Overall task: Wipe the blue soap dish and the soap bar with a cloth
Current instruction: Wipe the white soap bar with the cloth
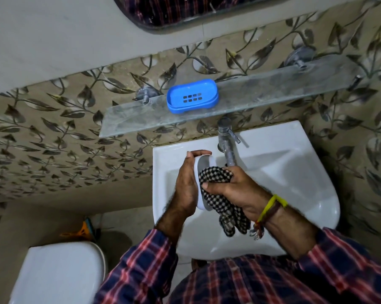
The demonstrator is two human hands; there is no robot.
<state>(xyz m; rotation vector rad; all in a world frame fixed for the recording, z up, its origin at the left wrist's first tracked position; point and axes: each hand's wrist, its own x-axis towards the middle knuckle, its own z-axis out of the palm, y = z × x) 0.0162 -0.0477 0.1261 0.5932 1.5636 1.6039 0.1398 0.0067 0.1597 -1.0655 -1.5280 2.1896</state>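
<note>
White soap bar (203, 160) was clasped edgewise in left hand (185, 185); checked cloth (216, 174), soft, was bunched in right hand (231, 187) against it. Probably slippery; edges best gripped.

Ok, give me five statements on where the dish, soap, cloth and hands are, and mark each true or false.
1. The blue dish sits on the glass shelf. True.
2. The soap lies in the dish. False: the dish is empty; the white soap is held by the left hand over the sink.
3. The right hand grips the checked cloth. True.
4. The cloth is pressed against the dish. False: it is against the soap, well below the shelf.
5. Water runs from the tap. False: no stream is visible.
</note>
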